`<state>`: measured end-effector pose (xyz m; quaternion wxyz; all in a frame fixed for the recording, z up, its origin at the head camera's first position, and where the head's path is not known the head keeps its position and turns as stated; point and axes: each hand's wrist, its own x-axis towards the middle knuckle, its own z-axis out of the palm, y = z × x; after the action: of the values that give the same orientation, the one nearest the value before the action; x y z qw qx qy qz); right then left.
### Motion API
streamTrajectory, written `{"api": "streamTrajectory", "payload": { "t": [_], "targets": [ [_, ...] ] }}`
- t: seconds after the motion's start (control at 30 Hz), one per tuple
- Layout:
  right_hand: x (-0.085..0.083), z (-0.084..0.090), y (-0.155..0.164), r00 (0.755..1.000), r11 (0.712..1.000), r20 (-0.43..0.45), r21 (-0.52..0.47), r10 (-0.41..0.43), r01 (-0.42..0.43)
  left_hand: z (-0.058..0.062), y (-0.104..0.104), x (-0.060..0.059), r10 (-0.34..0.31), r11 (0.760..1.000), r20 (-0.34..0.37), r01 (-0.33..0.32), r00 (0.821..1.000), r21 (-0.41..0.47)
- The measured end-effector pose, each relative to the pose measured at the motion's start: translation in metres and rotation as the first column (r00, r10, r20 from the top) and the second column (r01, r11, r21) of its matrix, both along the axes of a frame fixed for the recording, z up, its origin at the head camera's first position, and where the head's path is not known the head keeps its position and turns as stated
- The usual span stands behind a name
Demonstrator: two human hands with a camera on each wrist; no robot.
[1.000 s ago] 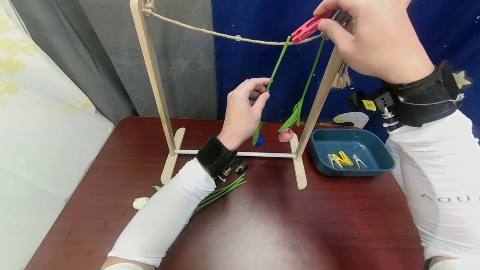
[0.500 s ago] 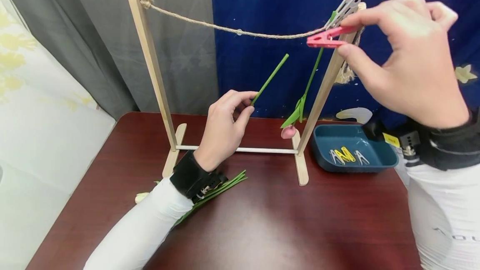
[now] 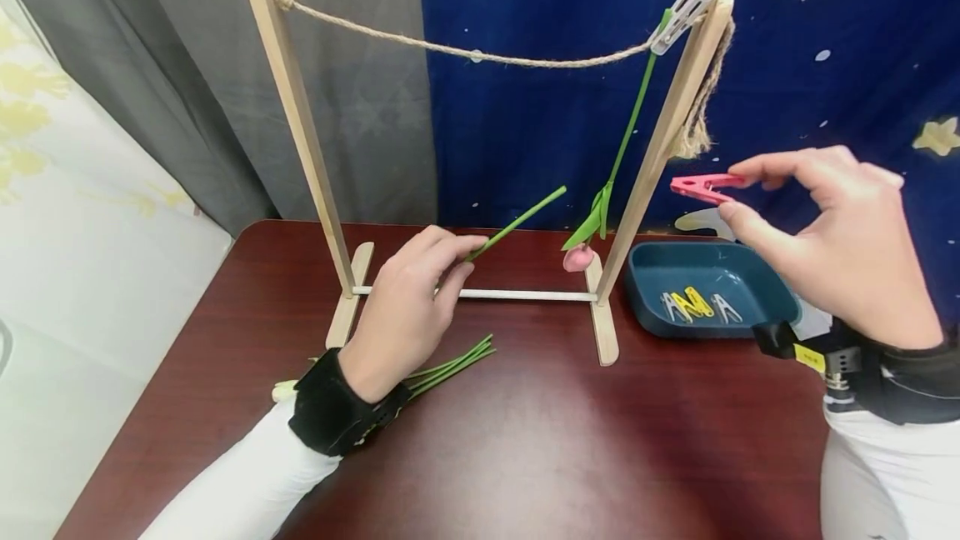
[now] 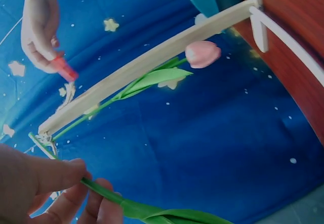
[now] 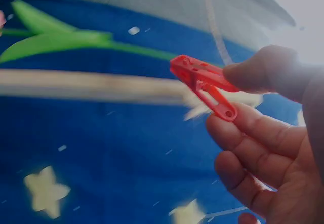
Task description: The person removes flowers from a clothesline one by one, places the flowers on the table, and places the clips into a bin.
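Note:
My left hand (image 3: 408, 298) pinches the green stem (image 3: 521, 223) of an artificial flower between thumb and fingers; its leaf (image 4: 190, 215) shows in the left wrist view, and the bloom is hidden. To the right, my right hand (image 3: 840, 232) holds a red clothespin (image 3: 705, 187) by its handle ends, above the blue-green basin. Between the hands a pink tulip (image 3: 577, 257) hangs bloom down from the twine (image 3: 480, 56), its stem end clipped by a grey clothespin (image 3: 686, 13) close to the right post.
The wooden frame (image 3: 300, 123) stands on the dark red table (image 3: 562, 440). Grey and yellow clothespins (image 3: 697, 303) lie in the basin (image 3: 645, 319) at the right. More green stems (image 3: 457, 367) and a white bloom (image 3: 283, 391) lie beneath my left arm.
My right hand has drawn the red clothespin off the twine, down and right. My left hand has moved down and left with its flower; that stem now tilts away from the line.

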<state>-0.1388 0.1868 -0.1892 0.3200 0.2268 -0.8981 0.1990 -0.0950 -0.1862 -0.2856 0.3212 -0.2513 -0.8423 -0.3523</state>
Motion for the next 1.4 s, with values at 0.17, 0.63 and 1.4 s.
{"api": "streamTrajectory", "payload": {
  "t": [0.17,0.63,1.4],
  "targets": [
    [-0.020,-0.033,0.020,0.985,0.997,0.161,-0.040,-0.053,0.060,-0.012,-0.012,0.014,0.048,0.994,-0.013,-0.049,0.999,-0.099],
    [-0.065,-0.121,0.061,0.856,0.975,0.467,0.087,-0.220,0.203,-0.063,-0.043,0.030,0.182,0.917,0.027,-0.159,0.983,-0.366],
    [-0.081,-0.202,0.062,0.731,0.964,0.637,0.080,-0.245,0.253,-0.144,-0.060,0.018,0.217,0.821,0.189,-0.074,0.958,-0.566]
  ]
}}
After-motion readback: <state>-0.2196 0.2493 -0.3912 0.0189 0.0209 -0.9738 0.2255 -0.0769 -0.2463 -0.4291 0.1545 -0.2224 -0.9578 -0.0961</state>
